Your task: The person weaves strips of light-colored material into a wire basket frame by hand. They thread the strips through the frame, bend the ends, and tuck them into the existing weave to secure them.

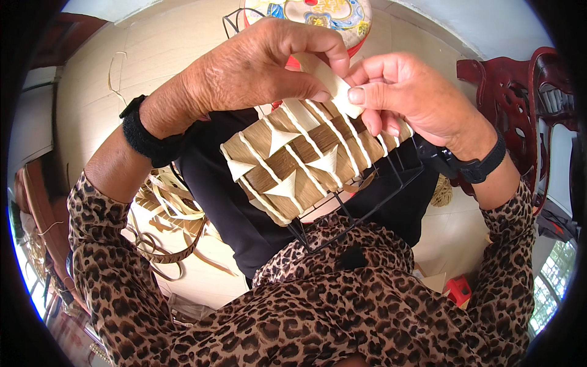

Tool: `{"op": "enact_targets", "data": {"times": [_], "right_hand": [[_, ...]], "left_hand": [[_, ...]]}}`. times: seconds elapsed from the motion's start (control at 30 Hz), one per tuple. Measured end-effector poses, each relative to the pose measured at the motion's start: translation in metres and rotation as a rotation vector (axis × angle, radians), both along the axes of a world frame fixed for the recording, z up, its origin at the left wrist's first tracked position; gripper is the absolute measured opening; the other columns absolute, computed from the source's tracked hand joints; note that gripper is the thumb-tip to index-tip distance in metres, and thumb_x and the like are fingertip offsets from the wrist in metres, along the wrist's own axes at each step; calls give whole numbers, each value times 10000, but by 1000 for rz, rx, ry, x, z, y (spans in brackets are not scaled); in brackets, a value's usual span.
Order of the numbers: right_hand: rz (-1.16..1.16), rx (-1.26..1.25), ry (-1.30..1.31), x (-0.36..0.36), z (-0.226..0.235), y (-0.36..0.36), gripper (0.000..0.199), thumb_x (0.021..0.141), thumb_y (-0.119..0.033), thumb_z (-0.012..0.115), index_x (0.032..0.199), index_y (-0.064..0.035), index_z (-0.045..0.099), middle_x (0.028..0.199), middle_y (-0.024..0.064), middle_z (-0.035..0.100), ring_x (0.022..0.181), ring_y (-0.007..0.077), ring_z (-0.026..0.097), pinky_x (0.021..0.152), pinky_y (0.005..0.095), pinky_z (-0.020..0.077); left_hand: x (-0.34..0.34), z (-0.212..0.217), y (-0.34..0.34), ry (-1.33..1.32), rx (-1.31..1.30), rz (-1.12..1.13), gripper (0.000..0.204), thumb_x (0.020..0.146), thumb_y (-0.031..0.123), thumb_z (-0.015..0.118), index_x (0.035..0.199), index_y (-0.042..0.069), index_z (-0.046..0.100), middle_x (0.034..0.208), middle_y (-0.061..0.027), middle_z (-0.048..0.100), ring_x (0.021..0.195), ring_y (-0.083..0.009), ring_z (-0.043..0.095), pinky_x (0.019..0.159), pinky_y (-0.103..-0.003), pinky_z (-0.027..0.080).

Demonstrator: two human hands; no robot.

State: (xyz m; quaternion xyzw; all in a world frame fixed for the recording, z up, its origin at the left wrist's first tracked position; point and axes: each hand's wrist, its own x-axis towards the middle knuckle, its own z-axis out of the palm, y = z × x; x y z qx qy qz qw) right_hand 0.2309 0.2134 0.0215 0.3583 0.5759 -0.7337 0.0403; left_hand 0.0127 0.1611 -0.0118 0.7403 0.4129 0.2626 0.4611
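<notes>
A woven panel (264, 136) of brown flat strips and pale twisted cords rests on a black wire frame (367, 216) over my lap. Several cream folded triangles stand out from its weave. Above its far right part, a pale flat strip (332, 82) is pinched between my two hands. My left hand (263, 64) grips the strip from the left, thumb against its side. From the right, my right hand (408, 92) holds the strip's lower end between thumb and fingers, close over the weave. The strip's far end is partly hidden behind my left hand.
Loose pale and brown strips (168, 205) lie in a heap on the floor at the left. A round decorated tin (361, 21) stands at the far side. Carved dark red furniture (510, 85) is at the right. A red object (457, 290) lies at the lower right.
</notes>
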Motion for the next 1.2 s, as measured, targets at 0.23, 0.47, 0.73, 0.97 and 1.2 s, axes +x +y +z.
{"op": "enact_targets", "data": {"times": [0.23, 0.47, 0.73, 0.97, 1.2], "right_hand": [[-184, -124, 113, -1, -6, -1, 277, 897, -170, 612, 1059, 53, 591, 696, 50, 630, 581, 72, 595, 492, 170, 443], [-61, 142, -45, 11, -3, -9, 232, 895, -182, 613, 978, 33, 639, 669, 36, 620, 543, 65, 548, 502, 192, 427], [24, 684, -310, 16, 4, -50, 139, 798, -57, 690, 724, 15, 597, 552, -9, 509, 521, 29, 422, 455, 232, 347], [-85, 855, -197, 15, -6, -57, 99, 736, -27, 636, 671, 19, 577, 521, 143, 558, 440, 267, 566, 450, 310, 441], [-77, 767, -222, 18, -2, -55, 84, 812, -15, 609, 763, 37, 565, 581, 24, 541, 541, 29, 437, 479, 223, 371]], "left_hand": [[-3, -5, -2, -134, 254, -21, 179, 760, 27, 746, 921, 45, 673, 886, -45, 657, 867, -186, 597, 799, -313, 453], [-1, -2, 1, -78, 337, -78, 125, 782, 12, 722, 893, 19, 667, 869, -56, 652, 847, -180, 602, 786, -317, 464], [-2, -17, -2, -83, 279, -45, 148, 767, 37, 734, 891, 13, 656, 892, -73, 657, 839, -214, 621, 769, -319, 488], [-7, -16, 2, -81, 269, -91, 133, 767, 19, 727, 877, 14, 653, 894, -81, 659, 849, -219, 625, 783, -334, 487], [-11, -15, 5, -128, 183, -118, 114, 775, 12, 722, 868, 11, 656, 883, -83, 658, 840, -218, 620, 778, -332, 487]]}}
